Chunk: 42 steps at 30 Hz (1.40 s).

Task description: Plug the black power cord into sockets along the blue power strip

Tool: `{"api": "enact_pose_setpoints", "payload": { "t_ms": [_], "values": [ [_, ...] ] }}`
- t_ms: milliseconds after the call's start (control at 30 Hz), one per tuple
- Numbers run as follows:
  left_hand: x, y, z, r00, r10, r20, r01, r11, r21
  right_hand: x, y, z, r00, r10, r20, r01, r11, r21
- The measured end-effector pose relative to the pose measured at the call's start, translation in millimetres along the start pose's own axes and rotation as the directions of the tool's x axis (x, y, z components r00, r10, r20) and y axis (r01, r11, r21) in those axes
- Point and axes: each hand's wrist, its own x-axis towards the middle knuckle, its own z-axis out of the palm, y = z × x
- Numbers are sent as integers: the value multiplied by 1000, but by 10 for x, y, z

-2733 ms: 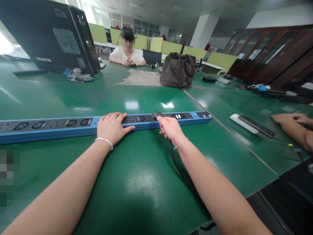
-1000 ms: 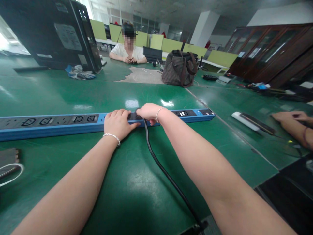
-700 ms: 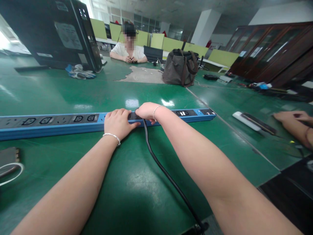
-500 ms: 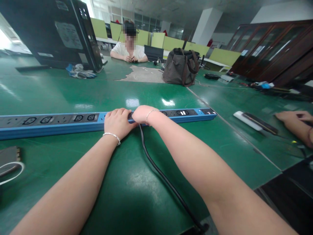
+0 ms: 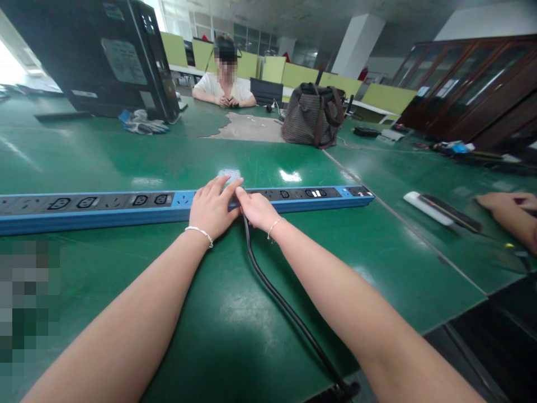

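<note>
A long blue power strip (image 5: 96, 218) with black socket panels runs across the green table. My left hand (image 5: 213, 210) is closed over its middle, thumb on the near side and fingers reaching across the top. Just to the right, my right hand (image 5: 258, 210) has its fingers pinched together at the end of a black power cable (image 5: 274, 291), right against the strip. The cable's plug is hidden behind my fingers. From there the cable curves down toward the table's near edge.
A black computer case (image 5: 121, 61) stands at the back left, with gloves (image 5: 144, 122) beside it. A brown bag (image 5: 312, 115) sits at the back. Across the table sits a person (image 5: 224, 92). Another person's hand (image 5: 509, 212) is at the right, near a white-and-black device (image 5: 442, 211).
My right hand has turned and its wrist has lowered, so its fingers now show beside the left hand. My left hand's index finger has stretched out. The view has shifted slightly.
</note>
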Motion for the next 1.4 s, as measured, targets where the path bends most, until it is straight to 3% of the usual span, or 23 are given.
{"api": "enact_pose_setpoints", "payload": {
  "t_ms": [100,233,400,533,733,1200,1400],
  "values": [
    [11,4,6,998,62,15,-61,998,-23,-202,223,18,987,-19,-157,5,996,-84],
    [34,18,16,998,64,10,-64,997,-39,-326,449,-98,922,-147,-357,17,939,-342],
    [76,55,35,1000,-6,12,6,999,-32,-235,620,-139,834,-373,-406,171,875,-452],
    [115,72,26,998,-60,27,61,998,-31,-164,688,-78,861,-332,-386,153,892,-426],
    [125,50,-5,998,-34,56,37,998,-58,-187,679,-95,900,-303,-313,151,891,-427],
    [78,98,103,1000,-13,-23,12,999,-50,-172,655,-103,899,-273,-343,146,924,-352],
    [42,104,113,998,-54,-20,53,997,-51,-160,649,-85,894,-262,-363,136,932,-336]
  ]
}}
